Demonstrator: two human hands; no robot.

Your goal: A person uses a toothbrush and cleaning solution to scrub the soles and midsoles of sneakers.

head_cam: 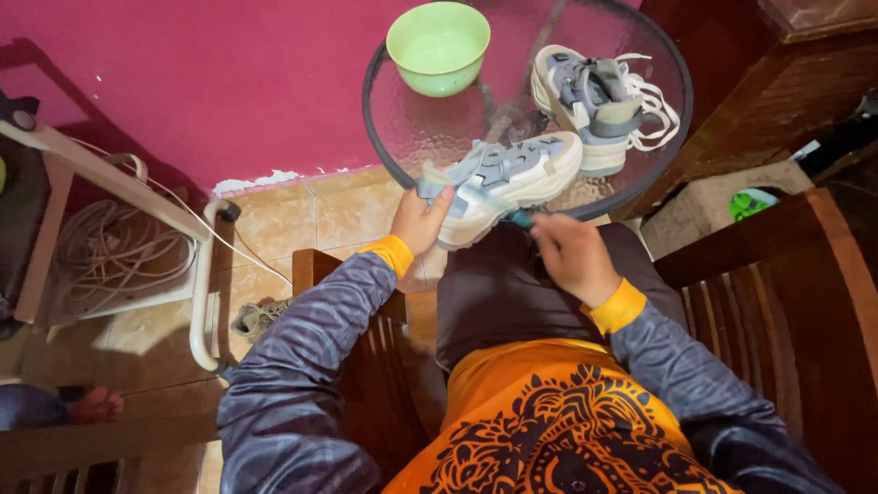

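The person is sitting in a wooden chair (777,302) and working on a cream and grey sneaker (508,178), which is resting partly on the near rim of a round glass table (384,119) and partly overhanging toward the lap. The left hand (419,220) is closing around the heel end of that sneaker, thumb on top and fingers wrapped beneath, holding it firmly. The right hand (572,256) is curling shut on a small dark teal tool (521,218), apparently a brush, whose tip is sitting against the shoe's side near the sole; most of the tool is hidden in the fist, so its kind cannot be confirmed. A second sneaker (599,101) with loose white laces is lying further back on the glass, and a green bowl (439,46) is standing near the far edge, its contents unclear. Risks noted: the held shoe is bearing on the table edge, so hard strokes could be pushing the glass top or sliding the shoe off; a wide elbow swing could be knocking the bowl; the trailing laces could be snagging.
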